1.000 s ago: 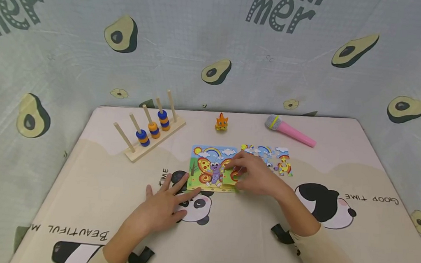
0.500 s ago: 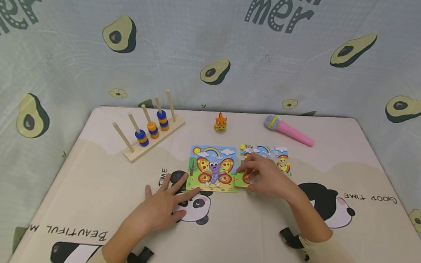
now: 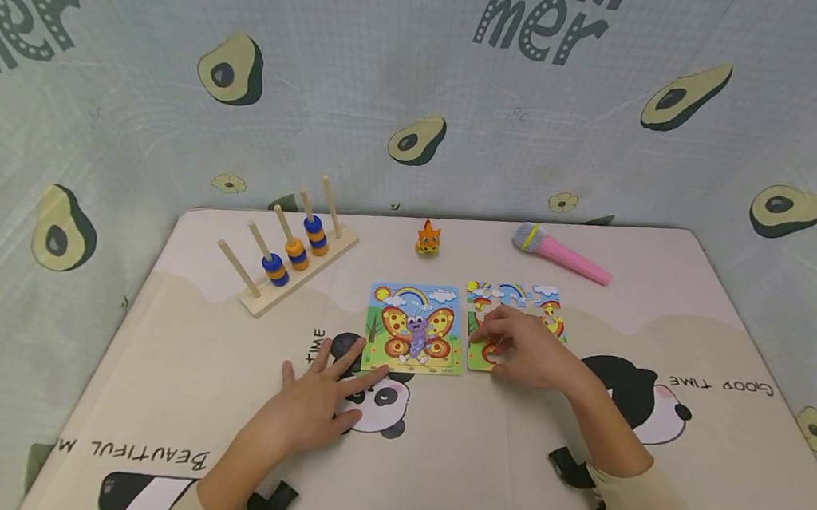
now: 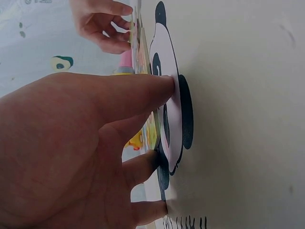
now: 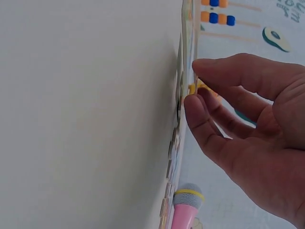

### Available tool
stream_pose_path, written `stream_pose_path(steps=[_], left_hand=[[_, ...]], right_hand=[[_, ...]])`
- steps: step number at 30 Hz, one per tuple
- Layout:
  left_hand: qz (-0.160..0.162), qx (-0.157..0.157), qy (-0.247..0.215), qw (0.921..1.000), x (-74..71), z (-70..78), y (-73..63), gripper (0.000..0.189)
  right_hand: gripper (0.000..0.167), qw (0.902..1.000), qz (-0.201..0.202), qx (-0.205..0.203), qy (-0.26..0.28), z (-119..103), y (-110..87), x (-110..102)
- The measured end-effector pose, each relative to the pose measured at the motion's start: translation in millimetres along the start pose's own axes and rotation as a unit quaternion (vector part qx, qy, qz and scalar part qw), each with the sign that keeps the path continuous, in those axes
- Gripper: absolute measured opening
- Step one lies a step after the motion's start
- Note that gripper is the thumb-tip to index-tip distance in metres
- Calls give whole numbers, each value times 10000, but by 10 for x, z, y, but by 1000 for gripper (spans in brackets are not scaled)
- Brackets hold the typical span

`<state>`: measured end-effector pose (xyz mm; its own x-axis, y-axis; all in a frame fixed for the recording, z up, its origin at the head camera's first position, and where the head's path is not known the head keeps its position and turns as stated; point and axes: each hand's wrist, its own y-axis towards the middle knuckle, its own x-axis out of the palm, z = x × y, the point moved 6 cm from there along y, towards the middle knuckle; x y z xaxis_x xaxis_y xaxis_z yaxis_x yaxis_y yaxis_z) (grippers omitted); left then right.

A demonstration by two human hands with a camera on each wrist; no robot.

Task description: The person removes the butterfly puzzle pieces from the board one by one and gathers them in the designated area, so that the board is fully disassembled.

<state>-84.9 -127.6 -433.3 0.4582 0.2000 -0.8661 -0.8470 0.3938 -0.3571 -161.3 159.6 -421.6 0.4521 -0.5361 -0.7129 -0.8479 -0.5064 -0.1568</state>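
Observation:
A square butterfly puzzle board [image 3: 415, 327] lies flat at mid-table in the head view. My left hand [image 3: 313, 404] rests with spread fingers on the cloth, its fingertips at the board's near left corner. To the right of the board, my right hand [image 3: 534, 349] holds a green and red puzzle piece [image 3: 475, 362] between thumb and fingers, low over the table; the hand covers much of it. Behind it lie several other puzzle pieces [image 3: 513, 294], grouped into a partial picture. In the right wrist view, thumb and fingertips [image 5: 194, 107] meet the thin edge of the piece.
A wooden peg rack [image 3: 299, 274] with blue and orange rings stands at the back left. Along the back are a small orange toy figure [image 3: 428, 237] and a pink microphone [image 3: 567, 255]. Panda-printed cloth [image 3: 464, 467] covers the table, and a fabric wall [image 3: 337, 57] rises behind.
My right hand has moved the puzzle piece off the board's right side to a spot beside it, uncovering the butterfly's right wing. The left hand has stayed in place.

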Motion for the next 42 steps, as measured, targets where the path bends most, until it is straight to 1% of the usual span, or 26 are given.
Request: stream_pose_path(steps=[11,22,32,42], left_hand=[[31,-18,14,10000,-4,7,-12,60],[53,-9,34,10000,2,5,-9,60],[52,2,65,10000,8,0,-4,61],[43,-27,29,10000,10,1,-2,61]], right_hand=[[45,10000,-16,-74,-31,10,-5,-11],[43,9999,-96,3,-97,24,-4,-3],[44,9994,-84,-181,-294,35,15,15],[43,9992,-91,-125,-365,1,9,14]])
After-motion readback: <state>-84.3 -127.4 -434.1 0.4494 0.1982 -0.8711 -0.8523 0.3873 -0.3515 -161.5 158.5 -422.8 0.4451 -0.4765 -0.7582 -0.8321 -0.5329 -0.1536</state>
